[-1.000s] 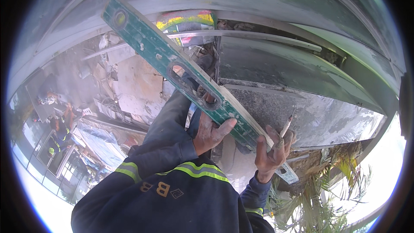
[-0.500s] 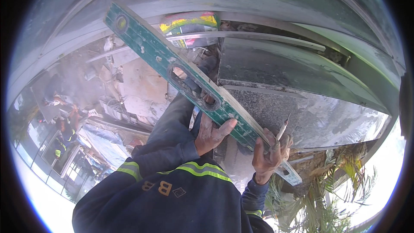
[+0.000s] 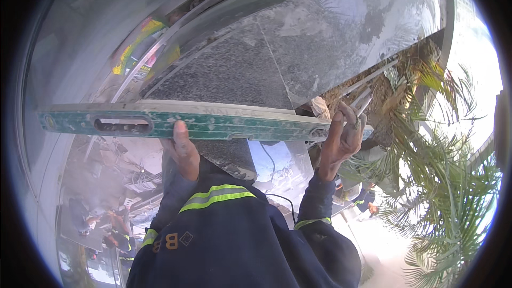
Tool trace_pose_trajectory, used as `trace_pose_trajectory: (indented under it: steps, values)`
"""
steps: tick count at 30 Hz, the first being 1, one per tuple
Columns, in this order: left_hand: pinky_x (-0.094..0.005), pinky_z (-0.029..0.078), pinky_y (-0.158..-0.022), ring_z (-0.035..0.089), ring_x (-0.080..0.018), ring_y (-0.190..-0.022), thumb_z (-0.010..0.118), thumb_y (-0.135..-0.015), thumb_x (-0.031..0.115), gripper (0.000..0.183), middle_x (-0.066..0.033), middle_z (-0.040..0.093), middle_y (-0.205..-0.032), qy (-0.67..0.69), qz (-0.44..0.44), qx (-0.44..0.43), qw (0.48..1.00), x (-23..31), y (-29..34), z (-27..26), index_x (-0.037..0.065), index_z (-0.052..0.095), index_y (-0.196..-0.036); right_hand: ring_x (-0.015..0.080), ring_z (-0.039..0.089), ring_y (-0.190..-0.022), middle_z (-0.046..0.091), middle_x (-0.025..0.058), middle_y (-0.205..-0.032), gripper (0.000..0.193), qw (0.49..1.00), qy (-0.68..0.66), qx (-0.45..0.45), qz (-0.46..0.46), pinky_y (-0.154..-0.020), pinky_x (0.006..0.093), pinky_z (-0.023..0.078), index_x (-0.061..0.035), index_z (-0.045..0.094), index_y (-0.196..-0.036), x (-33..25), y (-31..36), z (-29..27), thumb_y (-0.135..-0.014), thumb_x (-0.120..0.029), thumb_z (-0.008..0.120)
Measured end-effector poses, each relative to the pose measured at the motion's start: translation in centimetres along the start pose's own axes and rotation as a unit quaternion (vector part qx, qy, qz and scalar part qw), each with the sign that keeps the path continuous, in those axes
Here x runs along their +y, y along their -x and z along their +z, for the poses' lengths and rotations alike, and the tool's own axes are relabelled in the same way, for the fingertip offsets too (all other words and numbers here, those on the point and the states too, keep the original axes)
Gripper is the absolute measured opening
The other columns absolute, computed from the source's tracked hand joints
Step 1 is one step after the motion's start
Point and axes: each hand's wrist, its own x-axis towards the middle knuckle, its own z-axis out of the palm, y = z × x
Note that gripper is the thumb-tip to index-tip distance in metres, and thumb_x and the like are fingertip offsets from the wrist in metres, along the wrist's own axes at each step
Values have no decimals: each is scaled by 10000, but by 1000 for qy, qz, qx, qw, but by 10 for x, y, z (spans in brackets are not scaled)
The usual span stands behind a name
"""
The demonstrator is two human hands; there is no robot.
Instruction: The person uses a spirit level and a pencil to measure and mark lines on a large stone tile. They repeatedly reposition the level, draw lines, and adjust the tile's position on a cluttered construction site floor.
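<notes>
A long, dust-smeared green spirit level [image 3: 250, 125] lies nearly crosswise in front of me, along the near edge of a dark speckled stone slab [image 3: 229, 66]. My left hand [image 3: 184, 152] grips its lower edge left of the middle, thumb up against the green face and the other fingers hidden behind. Near the right end, my right hand [image 3: 341, 141] holds the level with bent fingers. A thin whitish pen-like stick [image 3: 365, 103] sticks up from between the fingers of that hand; its lower part is hidden.
Beyond the slab's left end lies a yellow, green and pink printed bag [image 3: 140, 42], crossed by a thin pale strip. Palm fronds [image 3: 442, 181] spread on the right over bare soil. A dark cable [image 3: 285, 198] curves beside me. Other people work among debris at lower left.
The level has swung from a steep diagonal to nearly crosswise. My left hand has shifted left with it; my view has turned toward the slab's right side. Both hands keep their hold.
</notes>
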Motion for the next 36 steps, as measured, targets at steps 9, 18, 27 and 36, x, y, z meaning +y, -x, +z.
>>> trace_pose_trajectory:
  steps: [9,18,27,36]
  values:
    - [-399,494,-1049,520,-255,-1285,551,-999,568,792,-158,476,-1411,-60,-2,15,998,8,-2,5,16,350,-1530,264,645,-1013,701,107,-1063,238,992,114,-57,10,-1012,449,375,-56,757,-1086,52,21,-28,-850,-83,768]
    - [-435,467,-1123,497,-284,-1328,493,-1007,636,795,-166,463,-1416,-146,22,-67,987,8,-7,-16,103,292,-1561,319,614,-952,688,116,-1025,243,990,66,-124,-22,-892,442,460,-51,749,-1086,81,19,-25,-844,-52,767]
    - [-467,435,-1130,479,-294,-1358,477,-1003,664,755,-112,488,-1415,-183,120,-99,971,18,-5,-1,136,380,-1533,256,594,-742,644,73,-929,222,988,86,-125,-32,-661,392,456,-77,762,-1054,88,12,-17,-837,-114,792]
    - [-438,501,-1043,587,-261,-1217,544,-1024,559,612,-114,579,-1291,-32,-14,-52,998,25,1,9,90,479,-1411,257,629,-755,674,71,-975,193,984,116,-130,-28,-680,396,464,-91,758,-1031,86,9,-14,-855,-162,792]
